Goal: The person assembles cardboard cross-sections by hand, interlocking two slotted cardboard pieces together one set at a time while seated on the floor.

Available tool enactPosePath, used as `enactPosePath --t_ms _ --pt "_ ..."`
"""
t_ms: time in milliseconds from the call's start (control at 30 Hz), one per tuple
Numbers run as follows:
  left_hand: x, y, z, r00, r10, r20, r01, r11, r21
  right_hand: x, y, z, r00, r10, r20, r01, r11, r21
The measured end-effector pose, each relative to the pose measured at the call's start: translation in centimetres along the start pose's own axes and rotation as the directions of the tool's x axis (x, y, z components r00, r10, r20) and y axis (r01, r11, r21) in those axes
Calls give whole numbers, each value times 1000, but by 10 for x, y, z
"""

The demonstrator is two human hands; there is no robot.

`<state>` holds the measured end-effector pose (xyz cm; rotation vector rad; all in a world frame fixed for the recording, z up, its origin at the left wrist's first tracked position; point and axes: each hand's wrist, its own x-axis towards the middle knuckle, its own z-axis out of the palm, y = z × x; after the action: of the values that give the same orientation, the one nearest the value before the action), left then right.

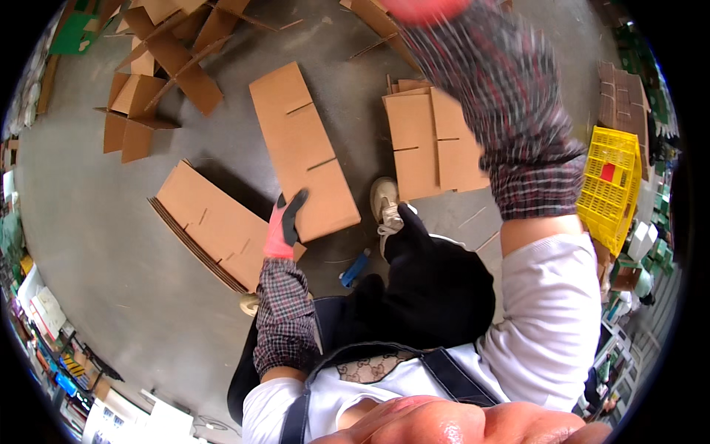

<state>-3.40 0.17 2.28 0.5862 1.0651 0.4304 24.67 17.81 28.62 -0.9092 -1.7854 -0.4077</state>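
My left hand (283, 226), in a red and black glove, is closed on the near left edge of a slotted cardboard strip (296, 140). The strip is tilted, its far end pointing away from me. Just left of that hand lies a stack of similar slotted cardboard pieces (214, 222), partly covered by my glove and sleeve. My right arm reaches far forward. Only the red part of my right hand's glove (425, 7) shows at the top edge, smeared by motion, with the fingers cut off from view.
More slotted cardboard pieces (421, 140) lie beyond my shoe (384, 203). Interlocked cardboard dividers (177, 55) stand at the far left, and folded cardboard (381, 26) at the top. A blue tool (355, 268) rests between my feet. A yellow crate (610, 189) is at the right.
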Motion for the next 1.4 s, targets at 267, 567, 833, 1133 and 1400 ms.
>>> enactPosePath --t_ms 267,567,833,1133,1400 --pt "-25 -80 -29 991 40 126 -108 797 595 -317 -183 -24 7 615 789 -957 -224 183" --pt "51 -52 20 900 283 -332 -46 818 573 -349 -204 -21 156 309 938 -759 646 -86" --pt "6 -24 36 865 442 -238 73 358 931 -417 -83 -170 -171 967 -190 -365 -241 -899" --pt "18 -45 28 829 455 -325 219 270 938 -308 -96 -192 74 996 -43 -956 83 282" --pt "31 -79 -4 859 502 -99 74 70 995 -241 -171 4 438 282 853 -394 914 -100"
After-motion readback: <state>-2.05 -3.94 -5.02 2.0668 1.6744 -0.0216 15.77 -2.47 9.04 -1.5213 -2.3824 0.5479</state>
